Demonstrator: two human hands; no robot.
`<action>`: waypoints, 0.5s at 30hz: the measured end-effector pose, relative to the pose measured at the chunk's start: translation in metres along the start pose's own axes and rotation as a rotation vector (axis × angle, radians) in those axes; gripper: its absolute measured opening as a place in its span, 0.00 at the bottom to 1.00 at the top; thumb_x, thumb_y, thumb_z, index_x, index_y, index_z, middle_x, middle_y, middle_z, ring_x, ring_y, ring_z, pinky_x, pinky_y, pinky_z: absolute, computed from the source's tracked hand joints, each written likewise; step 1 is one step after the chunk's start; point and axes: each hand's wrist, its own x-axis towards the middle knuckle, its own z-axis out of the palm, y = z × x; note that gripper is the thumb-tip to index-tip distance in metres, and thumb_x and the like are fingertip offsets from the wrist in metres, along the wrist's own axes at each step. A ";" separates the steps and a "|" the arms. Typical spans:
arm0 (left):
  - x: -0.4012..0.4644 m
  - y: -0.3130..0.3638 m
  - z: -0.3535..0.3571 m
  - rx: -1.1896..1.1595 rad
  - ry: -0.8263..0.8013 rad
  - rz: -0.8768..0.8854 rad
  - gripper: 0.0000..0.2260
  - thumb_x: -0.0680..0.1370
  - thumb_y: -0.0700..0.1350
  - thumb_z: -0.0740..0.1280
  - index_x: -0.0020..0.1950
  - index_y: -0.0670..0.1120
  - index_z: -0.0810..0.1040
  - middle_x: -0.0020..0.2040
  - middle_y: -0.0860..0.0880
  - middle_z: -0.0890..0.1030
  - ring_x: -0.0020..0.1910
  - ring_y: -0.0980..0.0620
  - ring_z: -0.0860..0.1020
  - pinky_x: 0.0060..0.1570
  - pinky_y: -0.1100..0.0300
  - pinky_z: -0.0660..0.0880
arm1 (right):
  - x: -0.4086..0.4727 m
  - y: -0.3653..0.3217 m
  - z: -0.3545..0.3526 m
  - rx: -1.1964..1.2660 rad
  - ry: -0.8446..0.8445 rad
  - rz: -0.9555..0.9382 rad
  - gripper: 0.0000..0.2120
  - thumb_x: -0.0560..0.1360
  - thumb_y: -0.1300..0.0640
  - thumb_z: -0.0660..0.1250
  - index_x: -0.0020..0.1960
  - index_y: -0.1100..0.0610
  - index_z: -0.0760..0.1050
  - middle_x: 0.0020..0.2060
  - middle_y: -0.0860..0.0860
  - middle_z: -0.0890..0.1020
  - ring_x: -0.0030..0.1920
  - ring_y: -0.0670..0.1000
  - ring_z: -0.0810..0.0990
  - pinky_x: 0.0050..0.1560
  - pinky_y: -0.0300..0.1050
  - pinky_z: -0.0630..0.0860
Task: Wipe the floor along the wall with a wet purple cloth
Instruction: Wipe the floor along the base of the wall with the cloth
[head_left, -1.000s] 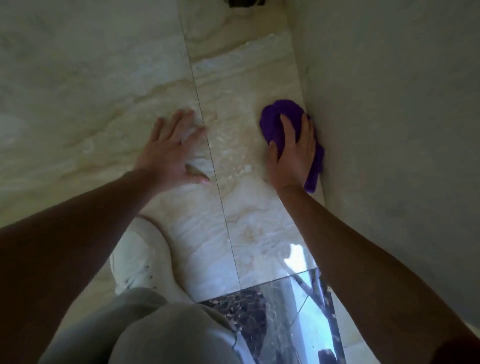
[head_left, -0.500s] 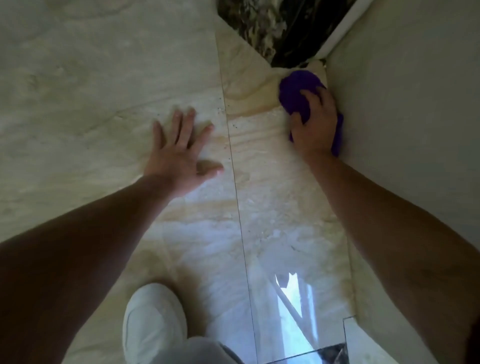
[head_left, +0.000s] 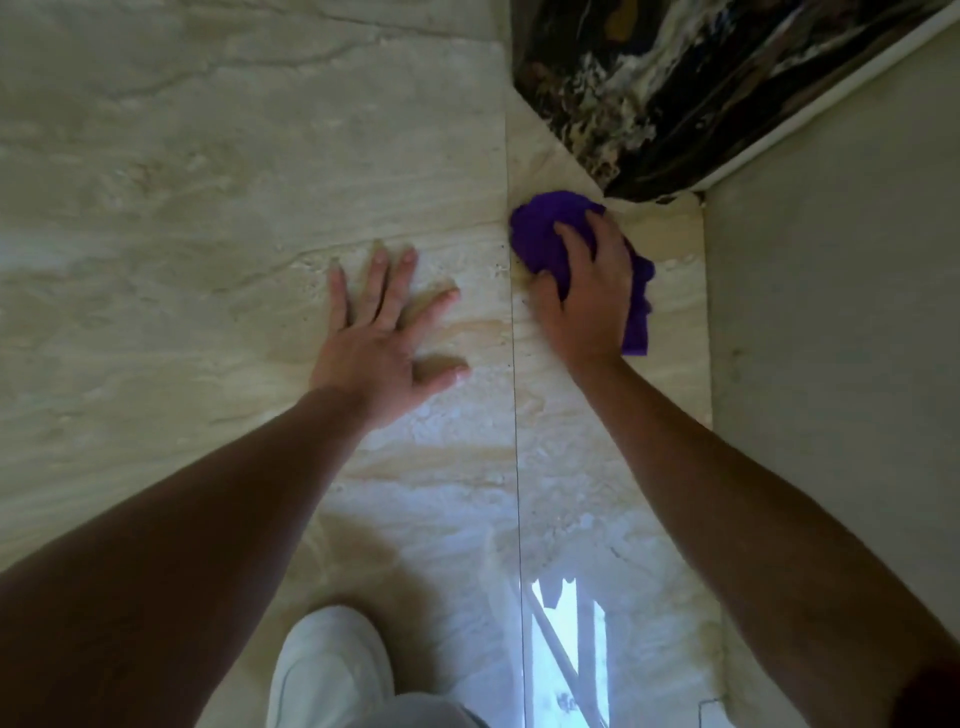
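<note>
The purple cloth (head_left: 543, 236) is bunched on the glossy beige marble floor (head_left: 208, 208), a short way left of the grey wall (head_left: 841, 338). My right hand (head_left: 584, 299) presses down on it, fingers curled over the fabric; its rear edge sticks out behind my palm. The cloth's front reaches close to the dark marble strip. My left hand (head_left: 382, 332) lies flat on the floor with fingers spread, left of the tile joint (head_left: 514, 389), holding nothing.
A dark black-and-gold marble strip (head_left: 675, 88) runs diagonally at the top right, meeting the wall at a white trim. My white shoe (head_left: 327, 670) stands at the bottom centre. A bright window reflection (head_left: 566, 639) shines on the wet tile.
My right hand has slid the cloth away from the wall corner toward the tile joint, after first pushing it forward along the wall. My left hand stays flat on the floor.
</note>
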 end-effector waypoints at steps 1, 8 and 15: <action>0.001 0.000 -0.002 -0.005 -0.035 -0.008 0.39 0.72 0.78 0.47 0.79 0.63 0.44 0.81 0.45 0.34 0.79 0.41 0.33 0.74 0.32 0.38 | 0.011 -0.008 0.005 -0.003 0.002 -0.022 0.24 0.75 0.51 0.64 0.69 0.57 0.74 0.72 0.62 0.71 0.73 0.63 0.67 0.74 0.57 0.63; 0.014 -0.001 -0.024 0.048 -0.330 -0.024 0.51 0.68 0.72 0.65 0.77 0.63 0.33 0.76 0.44 0.24 0.76 0.39 0.26 0.72 0.28 0.40 | 0.120 -0.050 0.027 -0.066 -0.160 -0.221 0.26 0.79 0.47 0.57 0.75 0.54 0.68 0.76 0.57 0.66 0.76 0.57 0.64 0.76 0.51 0.60; 0.013 0.007 -0.034 0.082 -0.361 -0.049 0.51 0.69 0.71 0.65 0.78 0.61 0.33 0.77 0.41 0.25 0.76 0.37 0.27 0.72 0.27 0.42 | 0.078 -0.029 0.018 -0.098 -0.099 -0.182 0.23 0.77 0.47 0.58 0.70 0.50 0.72 0.73 0.55 0.71 0.72 0.57 0.69 0.72 0.53 0.66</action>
